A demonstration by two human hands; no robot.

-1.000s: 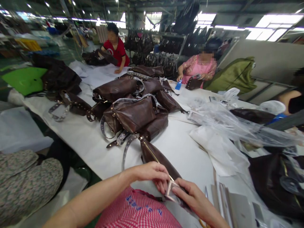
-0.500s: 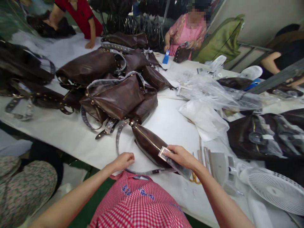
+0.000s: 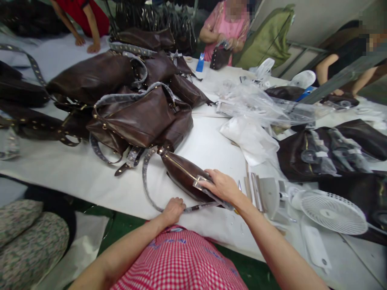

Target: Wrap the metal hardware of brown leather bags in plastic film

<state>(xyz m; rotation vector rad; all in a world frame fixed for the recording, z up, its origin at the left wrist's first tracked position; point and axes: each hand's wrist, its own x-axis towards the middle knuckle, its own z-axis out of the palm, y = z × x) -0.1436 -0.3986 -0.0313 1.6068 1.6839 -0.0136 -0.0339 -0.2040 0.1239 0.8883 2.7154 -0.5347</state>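
In the head view, the right hand [image 3: 222, 187] is closed, with the thumb on one side and the fingers on the other of a small flat piece in clear plastic [image 3: 199, 182]. It presses this piece against the top of a slim brown bag [image 3: 181, 173], and the hand and plastic cover the bag's near right end. The left hand [image 3: 174, 210] has its fingers curled down at the table's front edge, over the bag's strap [image 3: 145, 177]; whether it grips the strap or only rests on it, I cannot tell.

The bag lies slantwise on the white table [image 3: 208, 141], its zip facing up, running from the right hand away toward the upper left. The plastic-covered strap loops out to the left of the bag and back under the left hand.

Just beyond the bag's far end sits a heap of brown bags [image 3: 142, 121]. To the right of the right hand are cardboard strips [image 3: 256, 193] and a white fan [image 3: 334, 211] lying on the table, with more dark bags [image 3: 293, 157] behind the fan. Crumpled white wrapping [image 3: 250, 139] and clear sheets [image 3: 256, 104] spread farther back. Across the table, a person in pink [image 3: 225, 24] holds a small studded bag [image 3: 220, 58]; a person in red [image 3: 87, 16] leans on the far left side.
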